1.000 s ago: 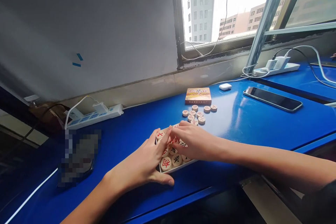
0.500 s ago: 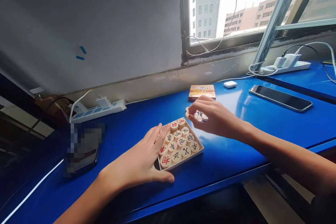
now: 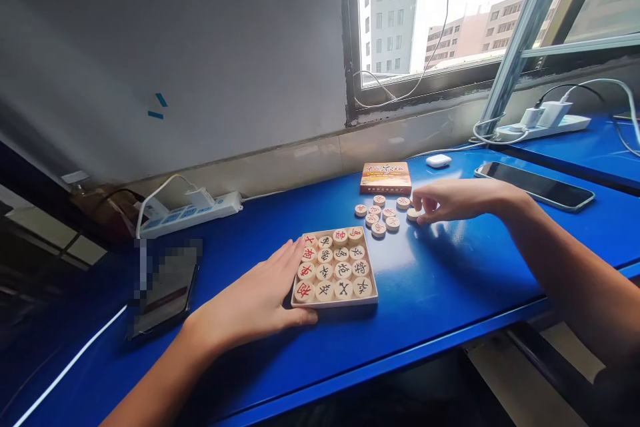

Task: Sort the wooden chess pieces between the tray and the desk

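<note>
My left hand (image 3: 255, 293) lies along the left side of a shallow open box (image 3: 345, 305), fingers stretched out and thumb apart near its front corner. Rows of round wooden Chinese chess pieces (image 3: 342, 270) with red or black characters sit inside that box. My right hand (image 3: 455, 201) pinches at a Chinese chess piece (image 3: 413, 215) on the table, thumb and fingertips touching it. Just left of this hand, several loose pieces (image 3: 393, 223) lie in a loose cluster behind the box.
A brown printed box (image 3: 385, 178) stands behind the loose pieces on the blue table (image 3: 450, 280). Near the wall are a white earbud case (image 3: 438, 161) and power strips (image 3: 200, 213) with cables. A phone (image 3: 543, 187) lies at right, a dark device (image 3: 165, 293) at left.
My right hand has moved right, off the cluster, to the piece at its right end, uncovering the loose pieces. The open box has turned to sit squarer under my left hand.
</note>
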Motion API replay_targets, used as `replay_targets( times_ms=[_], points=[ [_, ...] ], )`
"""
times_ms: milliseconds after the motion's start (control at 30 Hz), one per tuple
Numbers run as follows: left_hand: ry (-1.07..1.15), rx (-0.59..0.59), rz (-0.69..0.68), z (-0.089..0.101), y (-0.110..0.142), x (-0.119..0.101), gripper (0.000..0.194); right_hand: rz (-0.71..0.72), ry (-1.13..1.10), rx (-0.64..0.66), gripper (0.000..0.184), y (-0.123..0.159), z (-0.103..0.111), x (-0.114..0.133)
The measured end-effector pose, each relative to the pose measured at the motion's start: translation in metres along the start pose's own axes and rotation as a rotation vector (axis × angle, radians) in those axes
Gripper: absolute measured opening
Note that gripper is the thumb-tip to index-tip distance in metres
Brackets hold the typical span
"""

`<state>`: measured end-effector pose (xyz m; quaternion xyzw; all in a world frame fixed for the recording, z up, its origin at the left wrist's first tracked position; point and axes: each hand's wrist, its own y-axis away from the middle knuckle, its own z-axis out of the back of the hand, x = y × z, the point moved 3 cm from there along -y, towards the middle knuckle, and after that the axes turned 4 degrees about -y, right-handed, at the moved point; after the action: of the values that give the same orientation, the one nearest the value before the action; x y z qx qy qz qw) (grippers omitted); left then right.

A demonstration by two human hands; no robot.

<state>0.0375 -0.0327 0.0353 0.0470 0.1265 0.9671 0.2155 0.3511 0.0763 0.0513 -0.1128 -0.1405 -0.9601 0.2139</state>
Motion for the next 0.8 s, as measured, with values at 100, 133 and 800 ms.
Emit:
replay_targets(
  times_ms=[100, 133, 800],
  points=[
    [-0.041, 0.020, 0.026, -0.002, -0.001, 0.003, 0.106, 0.010, -0.014, -0.002, 0.024, -0.001, -0.001, 0.006],
    [-0.049, 0.010, 0.030, -0.003, -0.002, 0.005, 0.110, 0.024, -0.023, -0.011, 0.023, -0.002, -0.001, 0.007],
    [-0.018, -0.017, -0.057, 0.000, -0.003, 0.003, 0.106, 0.240, 0.113, -0.114, 0.030, -0.025, -0.022, 0.019]
  ],
)
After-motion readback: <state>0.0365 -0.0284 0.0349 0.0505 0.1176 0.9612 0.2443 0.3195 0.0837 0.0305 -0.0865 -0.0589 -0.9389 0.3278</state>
